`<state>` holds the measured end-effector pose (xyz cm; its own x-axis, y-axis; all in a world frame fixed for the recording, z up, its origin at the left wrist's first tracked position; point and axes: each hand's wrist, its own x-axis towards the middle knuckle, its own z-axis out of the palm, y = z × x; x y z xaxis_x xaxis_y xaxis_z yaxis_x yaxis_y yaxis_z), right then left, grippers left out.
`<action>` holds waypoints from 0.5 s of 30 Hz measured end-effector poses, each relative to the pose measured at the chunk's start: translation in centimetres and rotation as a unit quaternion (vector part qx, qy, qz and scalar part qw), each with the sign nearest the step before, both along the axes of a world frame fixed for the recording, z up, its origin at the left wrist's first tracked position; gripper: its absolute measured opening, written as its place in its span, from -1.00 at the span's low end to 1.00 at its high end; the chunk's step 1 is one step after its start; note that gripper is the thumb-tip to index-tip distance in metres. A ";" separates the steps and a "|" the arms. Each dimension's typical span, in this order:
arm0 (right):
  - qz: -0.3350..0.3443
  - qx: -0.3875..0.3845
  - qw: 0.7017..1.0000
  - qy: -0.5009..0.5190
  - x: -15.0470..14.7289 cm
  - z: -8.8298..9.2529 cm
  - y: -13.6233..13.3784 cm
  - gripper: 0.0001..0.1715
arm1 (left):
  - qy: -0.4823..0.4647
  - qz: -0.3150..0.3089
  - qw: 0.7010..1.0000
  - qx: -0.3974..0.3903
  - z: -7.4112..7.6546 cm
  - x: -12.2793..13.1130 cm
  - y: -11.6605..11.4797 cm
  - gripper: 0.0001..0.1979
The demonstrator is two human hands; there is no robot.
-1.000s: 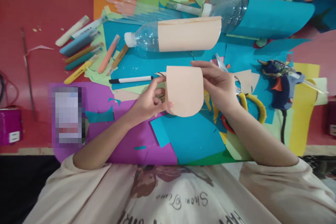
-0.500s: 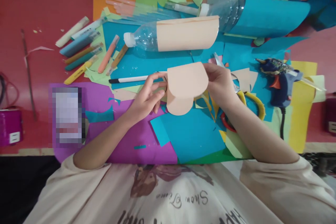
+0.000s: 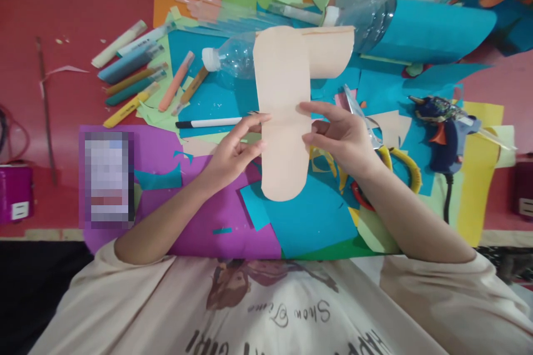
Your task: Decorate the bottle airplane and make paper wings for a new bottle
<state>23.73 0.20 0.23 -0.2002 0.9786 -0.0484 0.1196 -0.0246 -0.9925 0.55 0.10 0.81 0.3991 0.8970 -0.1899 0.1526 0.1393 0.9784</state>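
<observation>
A long peach paper strip (image 3: 285, 122) with rounded ends is held upright and unfolded, a faint crease across its middle. My left hand (image 3: 239, 150) pinches its left edge. On the opposite edge, the fingers and thumb of my right hand (image 3: 343, 136) grip the strip. Behind its upper part lies a clear bottle (image 3: 235, 58) with a white cap, wrapped in peach paper (image 3: 331, 54). A black-and-white pen (image 3: 208, 122) rests left of the strip. Scissors with yellow and red handles (image 3: 406, 169) lie partly under my right forearm.
Several markers (image 3: 129, 64) are at the left, above a phone (image 3: 109, 177) on purple paper (image 3: 187, 222). At the right is a blue glue gun (image 3: 447, 147). A larger bottle with a blue paper wrap (image 3: 441, 28) lies at the back right, among coloured paper scraps.
The peach paper was folded over and now stands opened out into a long strip, covering part of the wrapped bottle. My right hand has shifted its hold to the strip's right edge.
</observation>
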 end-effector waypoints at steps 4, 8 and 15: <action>0.044 -0.012 0.999 0.030 -0.2 0.5 -0.5 -0.47 | -0.039 0.002 0.999 0.023 -0.1 -0.1 0.0 -0.63; 0.062 -0.021 0.998 -0.001 -0.9 0.8 -0.8 -0.46 | -0.070 -0.004 0.997 -0.013 -0.3 0.2 -0.1 -0.60; 0.004 0.033 0.962 -0.271 1.2 4.8 -2.7 -0.68 | -0.069 0.003 0.994 -0.079 -0.3 0.8 -0.5 -0.54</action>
<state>24.92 -2.46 5.05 -0.1707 0.9816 -0.0860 0.6194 0.0390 -0.7841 1.35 -0.41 0.51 0.4255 0.8630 -0.2724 0.0172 0.2932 0.9559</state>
